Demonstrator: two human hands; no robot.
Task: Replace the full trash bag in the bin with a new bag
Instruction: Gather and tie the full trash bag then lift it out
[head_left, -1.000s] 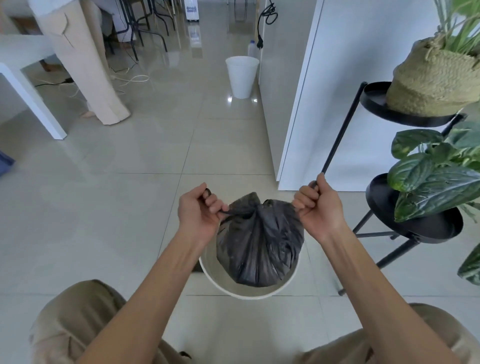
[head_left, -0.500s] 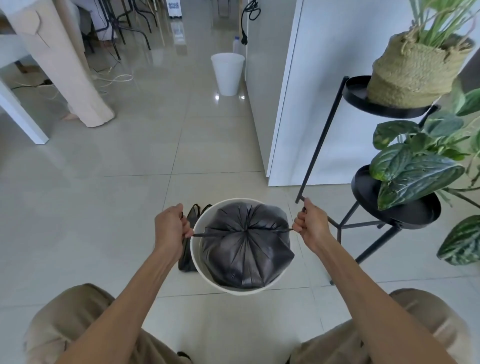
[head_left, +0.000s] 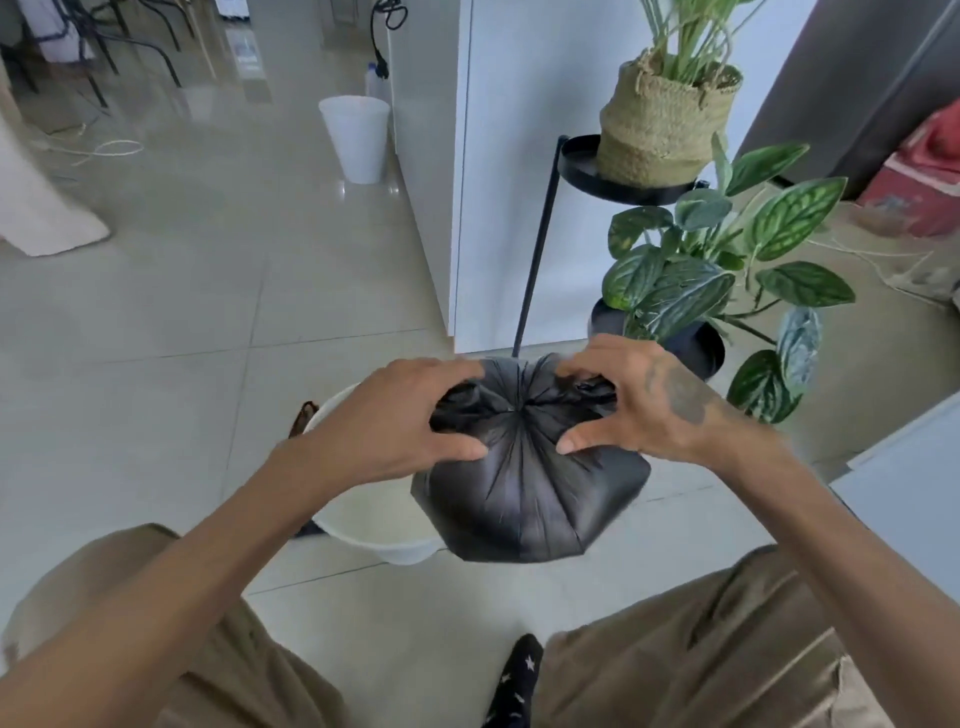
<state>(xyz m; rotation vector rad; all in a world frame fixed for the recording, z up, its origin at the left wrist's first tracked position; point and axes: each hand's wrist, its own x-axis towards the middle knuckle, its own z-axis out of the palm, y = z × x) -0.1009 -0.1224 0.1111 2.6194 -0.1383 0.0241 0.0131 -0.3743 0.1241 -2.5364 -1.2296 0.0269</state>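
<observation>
A full black trash bag (head_left: 524, 499), cinched at the top, hangs just above and to the right of the white bin (head_left: 363, 535) on the tiled floor. My left hand (head_left: 395, 421) grips the gathered plastic on the bag's left side. On the right side my right hand (head_left: 639, 400) holds the bag's top with thumb and fingers. The bag hides most of the bin's right rim. A dark folded item (head_left: 304, 415), partly hidden, lies on the floor behind the bin's left edge.
A black plant stand (head_left: 540, 228) with a woven basket pot (head_left: 660, 130) and a leafy plant (head_left: 727, 265) stands close on the right. A white cabinet panel (head_left: 498, 171) rises behind. A second white bin (head_left: 356, 137) stands further back. Cables lie on the floor at left.
My hands came inward from pulling the drawstrings sideways and now clasp the bag's top. The bag has risen and shifted right, out of the bin. The view tilted toward the plants.
</observation>
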